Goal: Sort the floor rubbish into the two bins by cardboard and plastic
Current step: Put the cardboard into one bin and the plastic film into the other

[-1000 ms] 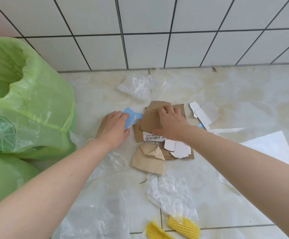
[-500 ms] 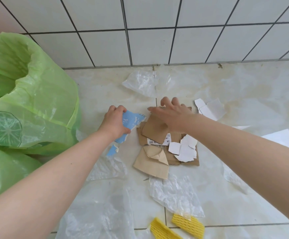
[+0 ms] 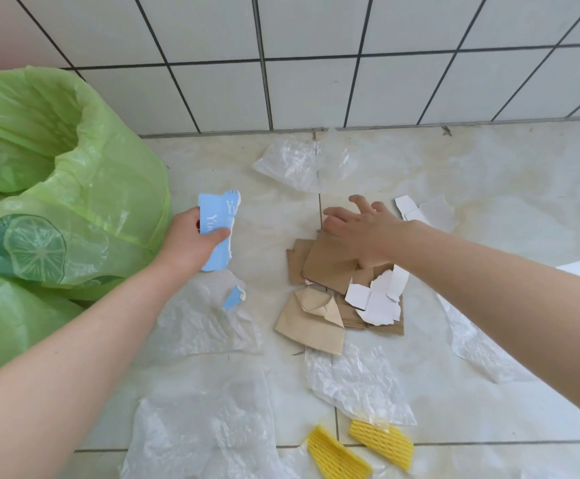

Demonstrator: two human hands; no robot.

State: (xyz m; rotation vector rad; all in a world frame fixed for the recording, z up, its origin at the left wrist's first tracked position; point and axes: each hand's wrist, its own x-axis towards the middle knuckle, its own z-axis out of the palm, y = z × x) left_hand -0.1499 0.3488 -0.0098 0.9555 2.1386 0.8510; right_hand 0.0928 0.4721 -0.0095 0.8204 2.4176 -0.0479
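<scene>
My left hand (image 3: 192, 242) grips a torn blue card piece (image 3: 217, 216) beside the green-bagged bin (image 3: 74, 188) at the left. My right hand (image 3: 361, 226) hovers with fingers spread over the far edge of a pile of brown cardboard scraps (image 3: 330, 267), touching or just above it. White card pieces (image 3: 376, 299) lie on that pile. A small blue scrap (image 3: 234, 296) lies on the floor below my left hand. Clear plastic sheets (image 3: 354, 378) are spread over the tiles.
A second green bag (image 3: 5, 323) bulges at the lower left. Two yellow foam nets (image 3: 380, 444) lie near the bottom edge. More white card (image 3: 427, 212) and clear plastic (image 3: 292, 164) lie near the tiled wall (image 3: 316, 63).
My left hand has lifted the blue card piece and carried it left toward the bin. My right hand has moved off the brown cardboard's middle toward its far edge.
</scene>
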